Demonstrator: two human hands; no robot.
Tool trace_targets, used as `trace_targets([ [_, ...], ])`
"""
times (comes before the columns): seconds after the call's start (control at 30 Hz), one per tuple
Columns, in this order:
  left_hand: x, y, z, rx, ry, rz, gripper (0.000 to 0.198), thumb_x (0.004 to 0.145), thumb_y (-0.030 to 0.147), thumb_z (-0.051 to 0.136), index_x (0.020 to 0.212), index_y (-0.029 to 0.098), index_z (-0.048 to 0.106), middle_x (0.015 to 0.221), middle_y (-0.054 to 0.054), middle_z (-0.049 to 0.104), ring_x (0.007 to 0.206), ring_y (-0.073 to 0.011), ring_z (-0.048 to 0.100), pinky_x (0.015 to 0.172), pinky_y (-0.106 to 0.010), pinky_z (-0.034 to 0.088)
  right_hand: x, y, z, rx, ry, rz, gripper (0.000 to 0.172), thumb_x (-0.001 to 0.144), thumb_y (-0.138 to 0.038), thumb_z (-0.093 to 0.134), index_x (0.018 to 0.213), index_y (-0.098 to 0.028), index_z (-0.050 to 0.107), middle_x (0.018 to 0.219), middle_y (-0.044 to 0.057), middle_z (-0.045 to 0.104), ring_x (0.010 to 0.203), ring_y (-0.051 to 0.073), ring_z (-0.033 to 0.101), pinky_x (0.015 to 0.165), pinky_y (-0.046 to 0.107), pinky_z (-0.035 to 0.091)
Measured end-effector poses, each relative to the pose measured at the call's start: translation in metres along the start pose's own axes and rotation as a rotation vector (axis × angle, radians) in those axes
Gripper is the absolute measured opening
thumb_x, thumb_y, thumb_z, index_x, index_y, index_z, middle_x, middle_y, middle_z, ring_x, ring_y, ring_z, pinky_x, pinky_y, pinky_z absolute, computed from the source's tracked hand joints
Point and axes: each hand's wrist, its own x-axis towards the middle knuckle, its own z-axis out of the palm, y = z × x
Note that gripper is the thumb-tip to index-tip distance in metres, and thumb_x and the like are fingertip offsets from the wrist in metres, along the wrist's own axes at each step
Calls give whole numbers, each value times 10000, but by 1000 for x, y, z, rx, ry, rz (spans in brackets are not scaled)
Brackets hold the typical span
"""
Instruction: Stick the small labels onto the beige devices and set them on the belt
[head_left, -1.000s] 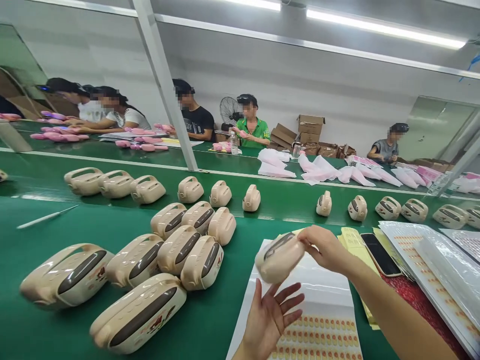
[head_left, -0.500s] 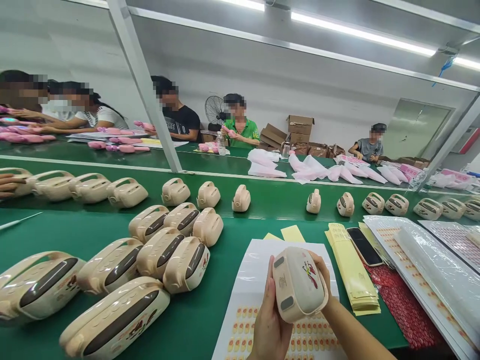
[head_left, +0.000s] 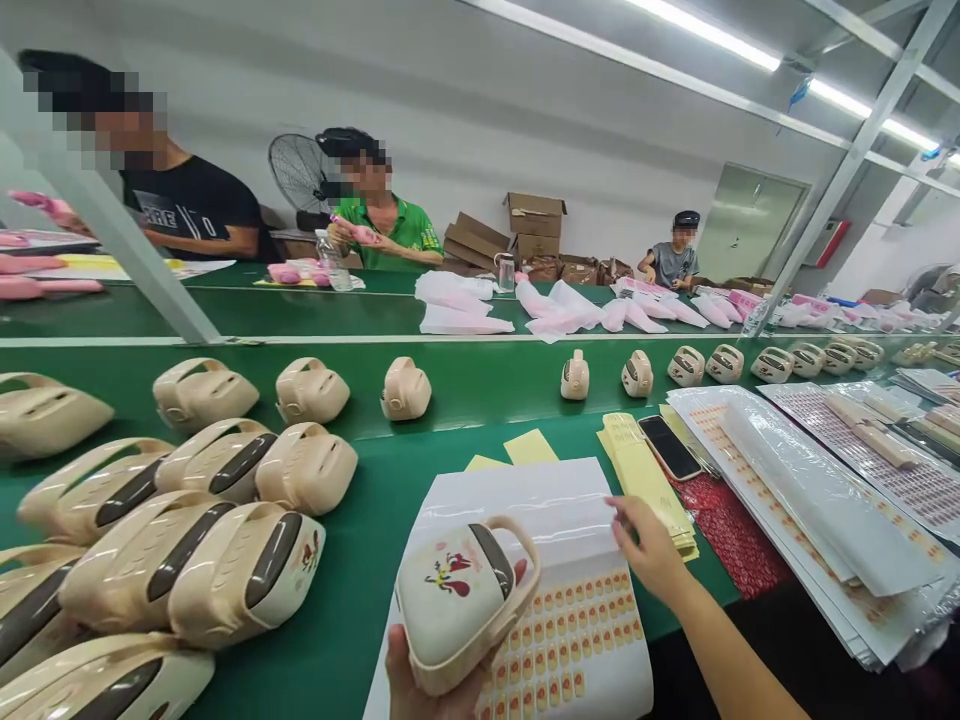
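Observation:
My left hand (head_left: 409,680) grips a cream plastic device with a carry handle (head_left: 446,610) from below. Its pale face, printed with a dark red floral figure, is tilted up, and a dark brown strip runs beside the handle. Most of the left fingers are hidden behind it. Under the device lies a white sheet of small orange-and-cream stickers (head_left: 577,625), several of its rows partly covered. My right hand (head_left: 649,545) is off the device, fingers apart over the sheet's right edge; whether the fingertips touch it I cannot tell.
Several matching devices (head_left: 247,575) crowd the green table at left. Others, such as one cream device (head_left: 406,388), line the green strip ahead. Yellow paper strips (head_left: 649,480), a phone (head_left: 670,447) and plastic-covered sticker sheets (head_left: 810,480) lie at right. Co-workers sit across, one in green (head_left: 409,225).
The device has turned so its printed face and handle show, and sits lower and left. My right hand has let go and moved right. The view has swung right.

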Motion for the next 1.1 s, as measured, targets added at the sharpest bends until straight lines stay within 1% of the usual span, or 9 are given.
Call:
trace_targets([
  [0.13, -1, 1, -2, 31, 54, 108, 455, 788, 432, 532, 1230, 326, 499, 1208, -60, 611, 1089, -322, 550, 927, -461, 427, -67, 1, 24, 28, -269, 3, 567, 647, -194, 681, 1193, -245, 536, 1099, 102, 610, 1000, 277, 573, 871, 432, 484],
  [0.2, 0, -1, -3, 32, 75, 141, 448, 795, 455, 519, 1218, 309, 511, 1208, -54, 611, 1090, -307, 552, 906, -427, 454, -94, 3, 37, 24, -281, -18, 616, 621, -163, 707, 1202, -272, 533, 1206, 104, 562, 1115, 312, 508, 920, 470, 451],
  [0.33, 3, -4, -4, -14, 192, 151, 526, 796, 550, 467, 1283, 361, 404, 1232, -9, 596, 1130, -259, 528, 936, -433, 430, -116, 7, 52, 16, -198, -65, 397, 756, -94, 560, 1077, -322, 609, 1204, 60, 573, 1176, 285, 461, 934, 501, 432],
  [0.43, 3, -4, -4, -4, 225, 124, 570, 781, 577, 468, 1292, 334, 400, 1229, -36, 597, 1138, -257, 520, 914, -406, 448, -110, 4, 52, 69, -154, -15, 213, 768, -133, 568, 839, -307, 669, 1042, 56, 633, 1071, 275, 528, 886, 503, 452],
  [0.5, 4, -6, -4, 30, 187, 136, 551, 792, 546, 477, 1289, 315, 413, 1210, -52, 610, 1137, -263, 521, 918, -409, 443, -97, -4, 49, 198, -121, 108, 75, 741, -229, 629, 677, -261, 653, 940, 70, 636, 964, 274, 572, 836, 492, 470],
  [0.6, 5, -14, -1, 65, 121, 173, 480, 820, 510, 460, 1260, 319, 453, 1191, -35, 624, 1145, -239, 516, 968, -408, 390, -66, -26, 46, 544, -37, 322, 228, 677, -418, 685, 601, -214, 617, 979, 101, 628, 973, 288, 581, 842, 490, 455],
  [0.73, 9, -30, 13, 81, 56, 111, 452, 843, 541, 383, 1239, 345, 477, 1251, -3, 580, 1196, -197, 466, 1030, -360, 295, -26, -62, 53, 862, 82, 361, 294, 635, -476, 708, 621, -200, 609, 1213, 117, 549, 1165, 309, 470, 976, 509, 338],
  [0.9, 14, -40, 33, 11, -96, 118, 458, 887, 531, 247, 1164, 342, 558, 1195, 31, 620, 1146, -140, 514, 977, -250, 360, -10, -81, 68, 886, 147, 347, 261, 656, -419, 698, 607, -197, 571, 1304, 109, 463, 1181, 288, 459, 965, 469, 370],
  [1.1, 14, -43, 36, 31, -35, 113, 458, 881, 542, 251, 1186, 356, 537, 1208, 31, 612, 1162, -138, 496, 1000, -245, 330, -10, -81, 61, 837, 96, 341, 224, 677, -374, 675, 602, -199, 557, 1299, 105, 453, 1204, 289, 423, 981, 473, 344],
])
